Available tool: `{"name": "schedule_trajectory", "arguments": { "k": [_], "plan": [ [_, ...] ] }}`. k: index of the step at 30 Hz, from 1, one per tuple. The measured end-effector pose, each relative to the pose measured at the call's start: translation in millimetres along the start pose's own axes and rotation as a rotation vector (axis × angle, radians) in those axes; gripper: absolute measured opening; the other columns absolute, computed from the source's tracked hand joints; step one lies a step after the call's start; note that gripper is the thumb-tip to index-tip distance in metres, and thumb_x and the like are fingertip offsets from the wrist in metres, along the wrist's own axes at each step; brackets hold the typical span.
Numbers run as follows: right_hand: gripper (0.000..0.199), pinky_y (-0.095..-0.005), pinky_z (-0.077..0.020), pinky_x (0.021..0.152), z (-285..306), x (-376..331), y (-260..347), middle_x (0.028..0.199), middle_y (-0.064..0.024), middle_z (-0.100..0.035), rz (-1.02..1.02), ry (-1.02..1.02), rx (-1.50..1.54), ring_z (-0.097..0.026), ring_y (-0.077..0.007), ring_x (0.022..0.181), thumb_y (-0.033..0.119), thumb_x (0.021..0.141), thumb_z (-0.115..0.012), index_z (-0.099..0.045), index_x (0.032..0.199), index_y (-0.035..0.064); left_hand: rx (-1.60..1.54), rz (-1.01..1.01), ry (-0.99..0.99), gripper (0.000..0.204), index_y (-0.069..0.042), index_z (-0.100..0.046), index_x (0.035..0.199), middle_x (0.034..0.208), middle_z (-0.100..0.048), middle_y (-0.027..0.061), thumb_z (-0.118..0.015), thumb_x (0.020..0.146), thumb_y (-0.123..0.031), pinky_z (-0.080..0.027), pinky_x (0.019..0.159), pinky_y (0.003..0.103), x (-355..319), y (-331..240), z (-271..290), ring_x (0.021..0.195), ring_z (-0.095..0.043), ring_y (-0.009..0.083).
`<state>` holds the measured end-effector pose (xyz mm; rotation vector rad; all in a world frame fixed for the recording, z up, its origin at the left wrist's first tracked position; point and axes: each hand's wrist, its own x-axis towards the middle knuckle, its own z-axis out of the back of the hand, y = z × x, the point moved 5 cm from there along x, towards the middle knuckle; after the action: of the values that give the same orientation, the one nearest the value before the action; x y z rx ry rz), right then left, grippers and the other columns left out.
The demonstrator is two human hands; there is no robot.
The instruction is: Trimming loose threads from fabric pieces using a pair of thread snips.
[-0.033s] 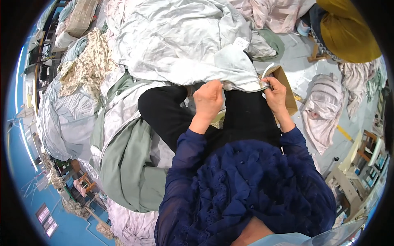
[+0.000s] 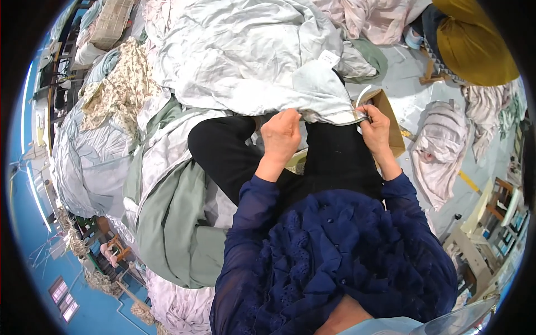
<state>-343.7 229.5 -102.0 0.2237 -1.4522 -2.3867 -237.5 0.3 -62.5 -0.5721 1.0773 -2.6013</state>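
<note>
I sit with my legs in black trousers (image 2: 223, 151) crossed, wearing dark blue sleeves. A large pale grey-white sheet (image 2: 251, 61) is heaped in front of me, and its folded edge runs across my lap. My left hand (image 2: 282, 134) is shut on that edge near the middle. My right hand (image 2: 375, 129) pinches the same edge further right, pulling it taut between both hands. A brown cardboard piece (image 2: 392, 120) lies just behind my right hand.
A sage green cloth (image 2: 173, 223) and pale sheets pile up at my left. A floral fabric (image 2: 120, 89) lies at the far left and a pink striped bundle (image 2: 441, 145) on the floor at the right. A person in mustard clothing (image 2: 474, 44) sits at the top right. Wooden stools (image 2: 491, 206) stand at the right.
</note>
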Motion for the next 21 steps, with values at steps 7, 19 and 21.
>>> {"name": "schedule_trajectory", "arguments": {
  "k": [7,19,21],
  "plan": [
    [0.026,-0.023,-0.0428,0.065,-3.8,-1.6,-0.2,0.079,-0.0034,-0.063,0.01,-0.02,0.057,-0.054,-0.0086,0.071,-0.007,0.076,-0.049,-0.066,0.095,-0.0009,-0.36,0.19,0.404,0.01,-0.001,-0.071,0.09,0.064,-0.063,0.0069,-0.067,0.086,-0.01,-0.041,0.05,0.029,-14.2,9.8,-8.1,0.052,-0.052,0.0114],
    [0.027,-0.0236,-0.0424,0.062,-2.0,-5.4,3.7,0.077,-0.0042,-0.061,0.045,-0.024,0.008,-0.053,-0.01,0.067,-0.007,0.074,-0.049,-0.066,0.094,-0.0001,-0.651,0.071,0.305,0.005,0.001,-0.069,0.087,0.075,-0.063,0.001,-0.067,0.084,-0.002,-0.039,0.058,0.021,11.5,-45.3,-26.8,0.063,-0.051,0.006],
    [0.028,-0.0238,-0.0424,0.062,-1.5,-6.4,2.3,0.077,-0.0045,-0.061,0.021,-0.023,-0.002,-0.054,-0.0106,0.067,-0.008,0.073,-0.049,-0.066,0.094,0.0,-0.869,0.521,0.423,0.005,-0.001,-0.069,0.086,0.071,-0.063,0.0013,-0.066,0.085,-0.005,-0.04,0.053,0.022,5.1,-37.8,-39.9,0.059,-0.054,0.0063]
  ]
}}
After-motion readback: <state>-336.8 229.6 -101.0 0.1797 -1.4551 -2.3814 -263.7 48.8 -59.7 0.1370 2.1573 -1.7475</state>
